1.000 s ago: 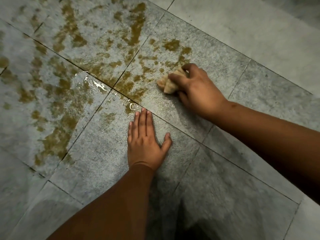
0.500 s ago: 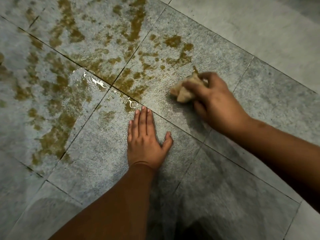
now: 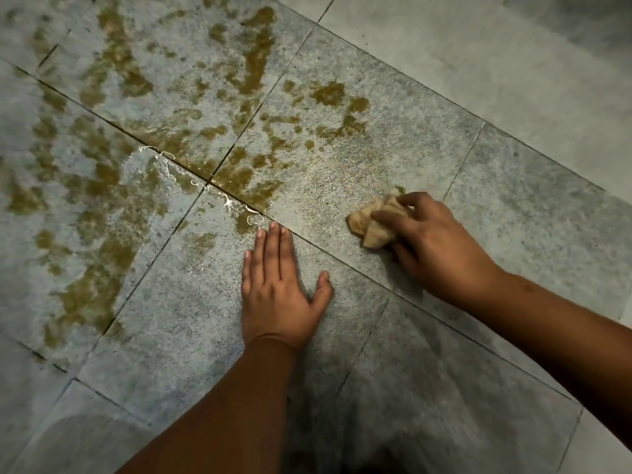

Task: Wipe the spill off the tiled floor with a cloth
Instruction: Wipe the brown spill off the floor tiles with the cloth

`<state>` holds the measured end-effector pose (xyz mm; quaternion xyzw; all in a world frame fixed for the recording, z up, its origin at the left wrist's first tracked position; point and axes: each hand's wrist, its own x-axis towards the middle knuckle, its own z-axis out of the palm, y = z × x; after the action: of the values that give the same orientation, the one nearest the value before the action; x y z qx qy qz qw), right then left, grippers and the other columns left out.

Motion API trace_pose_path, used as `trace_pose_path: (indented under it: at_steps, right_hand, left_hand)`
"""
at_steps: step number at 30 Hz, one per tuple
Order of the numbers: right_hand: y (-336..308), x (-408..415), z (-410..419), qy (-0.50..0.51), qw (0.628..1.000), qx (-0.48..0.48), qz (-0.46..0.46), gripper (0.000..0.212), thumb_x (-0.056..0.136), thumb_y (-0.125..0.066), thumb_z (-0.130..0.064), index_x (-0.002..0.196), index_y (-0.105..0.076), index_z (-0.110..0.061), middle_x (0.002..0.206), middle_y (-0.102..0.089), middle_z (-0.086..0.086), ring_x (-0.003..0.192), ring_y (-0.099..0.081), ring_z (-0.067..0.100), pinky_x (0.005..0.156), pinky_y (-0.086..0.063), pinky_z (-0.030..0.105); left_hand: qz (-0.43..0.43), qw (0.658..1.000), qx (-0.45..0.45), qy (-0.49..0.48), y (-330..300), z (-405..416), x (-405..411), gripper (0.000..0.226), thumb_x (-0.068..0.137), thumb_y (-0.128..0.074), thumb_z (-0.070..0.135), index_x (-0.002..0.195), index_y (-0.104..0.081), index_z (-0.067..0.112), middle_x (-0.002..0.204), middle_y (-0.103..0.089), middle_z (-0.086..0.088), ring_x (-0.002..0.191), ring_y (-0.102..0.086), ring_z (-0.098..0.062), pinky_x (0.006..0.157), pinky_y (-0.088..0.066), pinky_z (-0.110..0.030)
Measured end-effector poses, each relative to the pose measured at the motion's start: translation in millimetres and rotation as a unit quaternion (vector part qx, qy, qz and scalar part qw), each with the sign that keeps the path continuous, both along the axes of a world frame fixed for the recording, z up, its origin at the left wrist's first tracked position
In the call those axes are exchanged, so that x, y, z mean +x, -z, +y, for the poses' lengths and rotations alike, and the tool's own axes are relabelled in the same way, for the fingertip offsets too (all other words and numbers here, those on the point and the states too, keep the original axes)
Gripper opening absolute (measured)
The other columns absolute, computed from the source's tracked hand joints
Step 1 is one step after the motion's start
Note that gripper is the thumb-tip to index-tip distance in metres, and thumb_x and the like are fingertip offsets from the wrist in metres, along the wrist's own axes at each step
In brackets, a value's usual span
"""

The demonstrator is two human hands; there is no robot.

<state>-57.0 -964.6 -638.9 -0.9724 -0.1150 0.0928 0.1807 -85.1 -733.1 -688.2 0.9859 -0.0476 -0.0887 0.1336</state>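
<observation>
A brownish-yellow spill [image 3: 113, 172] spreads in patches over the grey tiled floor [image 3: 427, 107], across the upper left and middle of the head view. My right hand [image 3: 434, 244] grips a crumpled tan cloth [image 3: 372, 222] and holds it down on a tile at the spill's near right edge. The tile around the cloth looks damp and free of brown patches. My left hand [image 3: 278, 289] rests flat on the floor, fingers straight, its fingertips just short of a small puddle at a tile joint.
Glossy wet liquid [image 3: 164, 165] shines along the grout lines left of centre. Lighter, dry tiles [image 3: 478, 56] lie at the upper right. A dark shadow [image 3: 376, 439] covers the floor near the bottom edge.
My right hand has dragged the cloth toward me and to the right, away from the brown patches. My left hand has stayed planted on the same tile.
</observation>
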Motion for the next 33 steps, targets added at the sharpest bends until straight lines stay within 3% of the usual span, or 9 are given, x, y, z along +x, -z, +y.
trace_pose_path:
  at_steps: [5,9,12,17,22,26,33]
  right_hand:
    - [-6,56,-2,0.023,0.997,-0.007,-0.079,0.046,0.09,-0.047,-0.035,0.133,-0.053,-0.021,0.131,-0.045,0.025,0.115,-0.047,0.043,0.094,-0.044,0.046]
    - [7,87,-9,0.016,0.998,-0.037,-0.05,0.048,0.087,-0.049,-0.044,0.131,-0.055,-0.023,0.128,-0.047,0.023,0.111,-0.049,0.043,0.092,-0.044,0.046]
    - [12,55,-15,0.035,0.999,-0.025,-0.031,0.044,0.088,-0.061,-0.031,0.13,-0.057,-0.02,0.126,-0.047,0.025,0.108,-0.051,0.045,0.09,-0.045,0.047]
    - [7,-13,-14,0.054,0.999,-0.002,0.002,0.044,0.086,-0.065,-0.023,0.129,-0.058,-0.019,0.126,-0.047,0.024,0.11,-0.051,0.044,0.092,-0.047,0.047]
    - [-2,13,3,0.05,0.997,0.021,-0.046,0.045,0.089,-0.049,-0.036,0.131,-0.056,-0.019,0.127,-0.047,0.025,0.114,-0.049,0.044,0.093,-0.045,0.047]
    - [8,51,1,0.084,0.995,0.0,-0.057,0.043,0.091,-0.06,-0.025,0.133,-0.054,-0.021,0.132,-0.043,0.025,0.114,-0.048,0.046,0.096,-0.044,0.047]
    - [14,-24,18,0.096,0.994,0.046,-0.019,0.044,0.087,-0.065,-0.02,0.13,-0.055,-0.022,0.129,-0.044,0.022,0.115,-0.048,0.041,0.096,-0.045,0.045]
  left_hand:
    - [-0.001,1.0,0.001,0.0,-1,0,-1,0.083,0.091,-0.036,0.059,0.154,-0.015,0.009,0.162,-0.011,-0.009,0.149,-0.003,-0.02,0.119,0.003,-0.035]
    - [-0.005,1.0,-0.006,-0.003,-1,-1,-1,0.082,0.091,-0.035,0.059,0.154,-0.016,0.01,0.162,-0.012,-0.008,0.149,-0.003,-0.019,0.119,0.004,-0.033]
    - [-0.008,1.0,-0.012,-0.003,-1,0,-1,0.082,0.091,-0.035,0.059,0.153,-0.016,0.01,0.162,-0.012,-0.008,0.149,-0.004,-0.02,0.119,0.002,-0.034]
    - [-0.008,1.0,-0.007,-0.001,-1,1,-1,0.082,0.092,-0.035,0.058,0.154,-0.013,0.01,0.162,-0.008,-0.008,0.149,-0.001,-0.02,0.119,0.002,-0.034]
    - [-0.006,1.0,0.001,0.004,-2,0,-2,0.082,0.092,-0.033,0.059,0.154,-0.013,0.009,0.162,-0.008,-0.009,0.149,-0.001,-0.021,0.119,0.003,-0.035]
    - [-0.006,1.0,-0.001,0.006,-2,0,-2,0.082,0.092,-0.033,0.059,0.154,-0.011,0.01,0.162,-0.007,-0.008,0.149,0.0,-0.02,0.119,0.004,-0.035]
    - [-0.014,1.0,-0.011,-0.001,0,1,-2,0.083,0.09,-0.037,0.059,0.154,-0.015,0.009,0.162,-0.009,-0.008,0.149,-0.003,-0.021,0.119,0.004,-0.034]
